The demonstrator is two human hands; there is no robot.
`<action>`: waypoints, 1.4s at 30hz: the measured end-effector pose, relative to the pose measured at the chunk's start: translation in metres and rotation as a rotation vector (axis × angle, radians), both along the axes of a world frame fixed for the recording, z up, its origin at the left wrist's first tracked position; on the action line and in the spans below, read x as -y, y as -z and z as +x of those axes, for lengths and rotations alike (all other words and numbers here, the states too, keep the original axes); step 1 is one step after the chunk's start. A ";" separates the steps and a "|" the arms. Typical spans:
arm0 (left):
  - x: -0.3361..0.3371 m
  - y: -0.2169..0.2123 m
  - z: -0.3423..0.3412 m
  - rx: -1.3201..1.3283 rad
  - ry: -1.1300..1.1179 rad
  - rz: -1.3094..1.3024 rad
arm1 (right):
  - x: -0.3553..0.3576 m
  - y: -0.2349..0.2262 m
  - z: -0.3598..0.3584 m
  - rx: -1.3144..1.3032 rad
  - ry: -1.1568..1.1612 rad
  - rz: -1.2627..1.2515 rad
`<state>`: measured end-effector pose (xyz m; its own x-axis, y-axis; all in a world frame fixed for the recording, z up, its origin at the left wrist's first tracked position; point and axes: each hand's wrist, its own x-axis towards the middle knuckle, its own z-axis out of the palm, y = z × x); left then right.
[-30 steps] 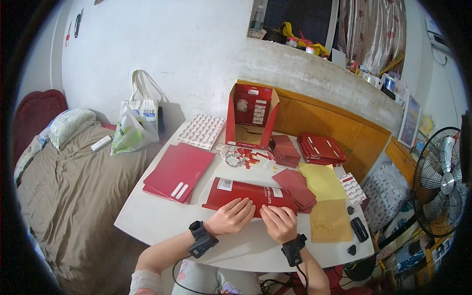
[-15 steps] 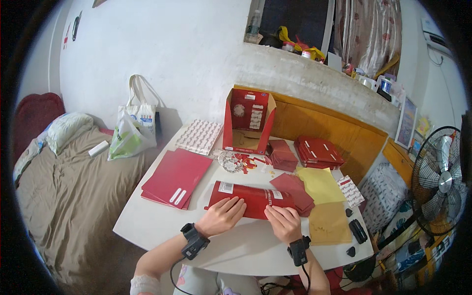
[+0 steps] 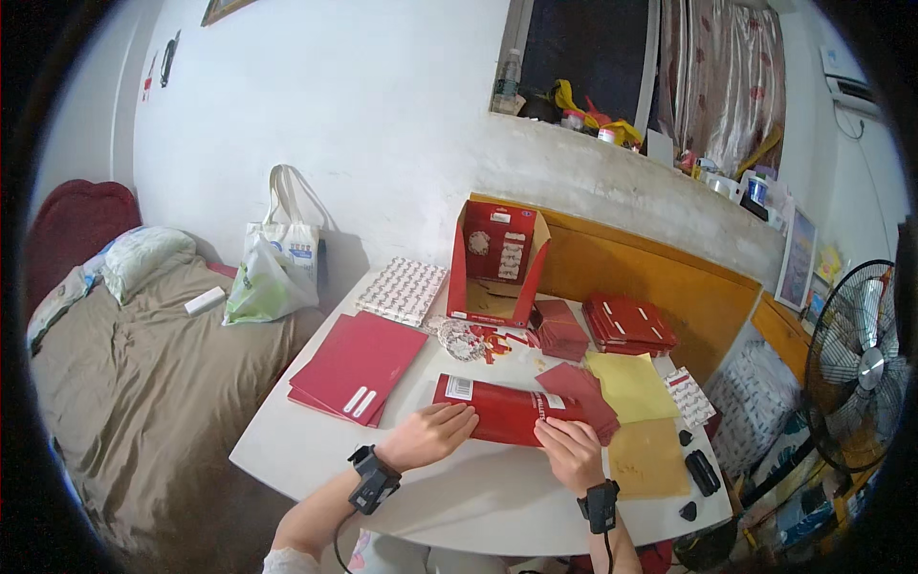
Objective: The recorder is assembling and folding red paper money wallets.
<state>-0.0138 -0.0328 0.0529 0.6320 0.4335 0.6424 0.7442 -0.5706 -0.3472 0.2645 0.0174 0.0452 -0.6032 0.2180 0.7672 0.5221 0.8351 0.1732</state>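
Observation:
A red printed cardboard piece (image 3: 502,409), long and slightly curved, lies across the near middle of the table, with a white barcode label at its left end and pale lettering at its right. My left hand (image 3: 427,435) grips its lower left edge, fingers together and thumb hidden. At the lower right edge, my right hand (image 3: 571,453) pinches it with bent fingers. Dark red square cards (image 3: 585,397) lie fanned out just behind the right end. Left of the cardboard piece is a stack of larger red sheets (image 3: 361,359) with two white slots.
Behind stand an open red display box (image 3: 488,304), a white patterned pad (image 3: 402,290), small red cards (image 3: 559,330) and stacked red folders (image 3: 626,325). Scraps (image 3: 492,342) lie before the box. Yellow paper (image 3: 631,387), a tan sheet (image 3: 650,459) and black objects (image 3: 703,474) sit rightward.
The whole view has shifted, so the table appears lower and farther right. My left hand has slid slightly left toward the end of the red cardboard piece; my right hand keeps its grip.

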 end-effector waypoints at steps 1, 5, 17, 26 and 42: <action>0.000 -0.001 -0.001 -0.001 -0.004 0.005 | 0.000 -0.001 0.001 -0.001 -0.004 0.005; -0.002 0.000 -0.002 0.090 0.047 -0.019 | -0.002 -0.001 0.006 0.033 0.016 0.006; -0.007 0.001 -0.011 0.176 0.079 -0.024 | -0.010 -0.001 0.018 -0.056 0.075 0.046; -0.004 -0.008 -0.012 0.209 0.050 -0.021 | -0.007 -0.003 0.020 -0.025 0.073 0.008; -0.003 -0.012 -0.019 0.236 0.007 -0.054 | -0.010 -0.004 0.025 -0.096 0.091 0.014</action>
<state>-0.0328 -0.0300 0.0648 0.4699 0.4677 0.7487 0.7974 -0.5887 -0.1327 0.2894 0.0276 0.0494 -0.5053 0.2579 0.8235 0.6105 0.7813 0.1299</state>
